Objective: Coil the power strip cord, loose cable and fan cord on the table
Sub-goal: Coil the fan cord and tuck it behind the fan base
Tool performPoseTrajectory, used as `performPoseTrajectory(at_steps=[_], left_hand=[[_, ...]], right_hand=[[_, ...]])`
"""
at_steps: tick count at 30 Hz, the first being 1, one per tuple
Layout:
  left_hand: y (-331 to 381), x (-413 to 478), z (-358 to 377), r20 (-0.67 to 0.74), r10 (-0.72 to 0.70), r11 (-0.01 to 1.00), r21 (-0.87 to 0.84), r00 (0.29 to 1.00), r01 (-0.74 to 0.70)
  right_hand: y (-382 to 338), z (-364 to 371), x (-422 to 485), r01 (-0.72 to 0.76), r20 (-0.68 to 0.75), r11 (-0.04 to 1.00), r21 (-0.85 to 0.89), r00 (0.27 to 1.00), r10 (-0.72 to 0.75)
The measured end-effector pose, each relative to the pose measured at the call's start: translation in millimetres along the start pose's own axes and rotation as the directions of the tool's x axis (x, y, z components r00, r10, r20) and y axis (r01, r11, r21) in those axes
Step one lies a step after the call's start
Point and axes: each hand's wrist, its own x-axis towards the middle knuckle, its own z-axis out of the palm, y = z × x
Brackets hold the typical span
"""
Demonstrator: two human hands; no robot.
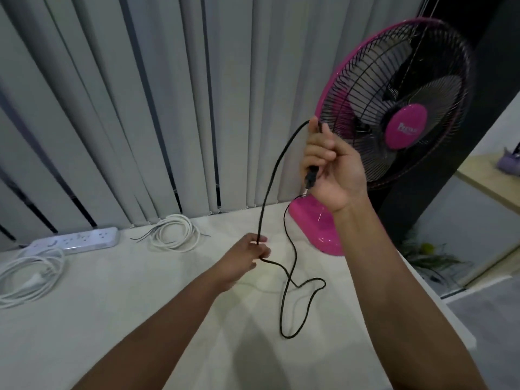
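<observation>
A pink fan [405,125] stands at the table's back right. Its black cord [284,313] runs from the base, loops on the table and rises. My right hand [334,167] is raised in front of the fan and grips the plug end of the cord. Lower down, my left hand [247,257] pinches the same cord just above the table. A white power strip [76,239] lies at the back left with its white cord [28,273] coiled beside it. A white loose cable [176,232] lies coiled near the blinds.
Grey vertical blinds [140,108] hang behind the pale table [112,319]. The table's right edge drops off to a floor with a plant [425,254]. A wooden surface [489,175] holds a purple object at far right.
</observation>
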Motion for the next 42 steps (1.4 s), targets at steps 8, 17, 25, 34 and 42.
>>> performPoseTrajectory(at_steps=[8, 17, 25, 34, 42], left_hand=[[45.7, 6.4, -108.3, -0.444, 0.127, 0.982, -0.072, 0.887, -0.177], [33.4, 6.2, -105.4, -0.257, 0.094, 0.788, 0.609, 0.962, 0.085], [95.2, -10.2, -85.6, 0.166, 0.149, 0.510, 0.832, 0.975, -0.220], [71.7, 3.5, -114.3, -0.200, 0.436, 0.572, 0.814, 0.877, -0.098], [59.5, 9.0, -96.4, -0.121, 0.506, 0.611, 0.749, 0.854, -0.256]], right_hand=[[-12.4, 7.6, -3.6, 0.025, 0.227, 0.996, 0.087, 0.973, -0.044], [25.8, -15.2, 46.2, 0.168, -0.072, 0.728, -0.664, 0.956, -0.286], [78.9, -66.9, 41.7, -0.340, -0.328, 0.172, -0.924, 0.940, 0.095], [90.0, -76.1, 28.6, -0.469, -0.389, 0.327, -0.820, 0.877, 0.280], [89.2, -76.3, 12.1, -0.626, -0.417, 0.348, -0.698, 0.750, 0.513]])
